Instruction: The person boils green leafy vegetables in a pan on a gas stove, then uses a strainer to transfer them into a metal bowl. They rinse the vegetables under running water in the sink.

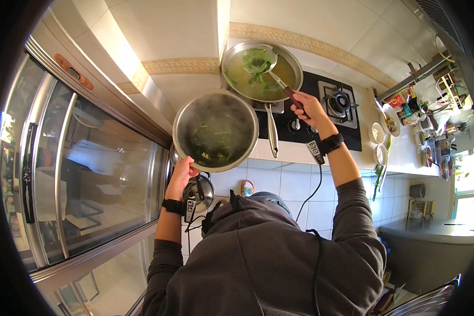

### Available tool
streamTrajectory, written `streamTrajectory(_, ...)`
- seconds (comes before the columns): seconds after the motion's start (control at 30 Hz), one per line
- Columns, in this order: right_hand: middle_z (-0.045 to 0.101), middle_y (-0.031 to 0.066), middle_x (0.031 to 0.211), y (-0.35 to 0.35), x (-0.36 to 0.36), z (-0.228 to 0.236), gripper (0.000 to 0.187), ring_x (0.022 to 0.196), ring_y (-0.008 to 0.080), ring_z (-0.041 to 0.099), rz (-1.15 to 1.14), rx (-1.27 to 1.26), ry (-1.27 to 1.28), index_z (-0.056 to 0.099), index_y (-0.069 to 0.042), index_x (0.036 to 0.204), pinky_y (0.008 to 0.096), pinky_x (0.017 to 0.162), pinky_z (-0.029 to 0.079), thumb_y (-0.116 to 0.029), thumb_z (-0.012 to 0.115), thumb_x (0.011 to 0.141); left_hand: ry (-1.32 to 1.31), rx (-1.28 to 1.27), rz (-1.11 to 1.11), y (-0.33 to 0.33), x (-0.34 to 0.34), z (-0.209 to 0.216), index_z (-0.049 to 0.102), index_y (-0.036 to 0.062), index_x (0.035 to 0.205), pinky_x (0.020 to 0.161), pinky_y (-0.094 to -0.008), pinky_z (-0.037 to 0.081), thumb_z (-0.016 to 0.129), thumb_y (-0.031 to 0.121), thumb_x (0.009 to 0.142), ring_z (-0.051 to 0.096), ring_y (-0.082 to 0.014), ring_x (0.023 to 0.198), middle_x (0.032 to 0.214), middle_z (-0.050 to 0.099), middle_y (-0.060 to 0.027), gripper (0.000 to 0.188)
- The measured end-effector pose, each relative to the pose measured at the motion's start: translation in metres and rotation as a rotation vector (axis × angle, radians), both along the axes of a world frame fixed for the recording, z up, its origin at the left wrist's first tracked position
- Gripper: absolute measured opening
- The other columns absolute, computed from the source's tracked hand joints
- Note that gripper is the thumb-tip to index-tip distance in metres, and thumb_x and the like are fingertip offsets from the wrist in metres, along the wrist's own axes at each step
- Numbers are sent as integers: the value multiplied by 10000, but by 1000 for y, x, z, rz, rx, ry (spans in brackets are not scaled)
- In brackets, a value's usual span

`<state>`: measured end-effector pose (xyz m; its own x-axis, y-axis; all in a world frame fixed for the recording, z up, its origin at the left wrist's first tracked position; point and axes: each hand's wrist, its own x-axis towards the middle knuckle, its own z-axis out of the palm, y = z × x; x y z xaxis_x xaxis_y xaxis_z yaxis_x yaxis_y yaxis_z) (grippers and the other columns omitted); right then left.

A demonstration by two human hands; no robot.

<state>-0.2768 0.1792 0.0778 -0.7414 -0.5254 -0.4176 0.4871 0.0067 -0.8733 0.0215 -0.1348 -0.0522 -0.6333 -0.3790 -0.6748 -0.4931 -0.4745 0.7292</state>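
Note:
My left hand (183,174) grips the near rim of a steel bowl (177,138) and holds it up beside the stove's left end. Green leafy vegetables (216,138) lie inside, blurred by steam. My right hand (312,111) is closed around the dark handle of a slotted ladle (285,87). The ladle's round head is over a frying pan (298,67) with yellowish-green liquid, and several cut green stalks (258,54) are in and around it. The pan sits on the left burner, its steel handle (272,131) pointing toward me. Both hands are closed.
The black gas stove (321,134) has a second burner (341,103) at right with nothing on it. Small white bowls (380,154) and green stalks (378,181) sit on the counter farther right. A glass sliding door (97,174) stands at left. A round metal vessel (206,193) is below my left wrist.

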Motion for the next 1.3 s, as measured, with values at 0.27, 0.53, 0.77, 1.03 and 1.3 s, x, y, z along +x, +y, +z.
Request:
streamTrajectory(0.27,528,13,567,49,-12,22,320,420,63,454,-57,590,451,579,-83,1213,209,360,337,-158,500,912,12,5,-5,-1,0,-4,486,112,857,504,-302,457,526,209,814,556,-151,594,705,540,-22,114)
streamTrajectory(0.53,526,26,545,53,-10,20,314,409,80,465,57,758,459,590,-58,1190,215,358,344,-149,487,907,15,-12,0,-1,0,-8,490,116,833,496,-293,465,525,213,815,551,-142,567,692,536,-9,105)
streamTrajectory(0.77,537,33,632,40,1,31,315,455,66,458,119,554,162,539,-47,1222,194,360,326,-161,469,937,4,-3,11,-1,0,-8,492,121,854,496,-294,460,517,204,820,555,-141,575,691,534,-1,93)
streamTrajectory(1.03,512,48,672,15,8,10,208,439,38,385,209,232,-80,519,-35,949,167,350,296,-219,422,955,-2,8,18,-1,-1,-8,492,121,867,523,-303,456,525,204,822,551,-143,580,701,548,-8,100)
streamTrajectory(1.3,511,66,712,-8,10,-5,200,463,26,361,147,20,-270,481,-33,1036,144,357,288,-205,408,963,23,14,-7,-2,0,-6,494,122,864,527,-308,450,536,211,817,548,-142,584,712,556,-13,109)
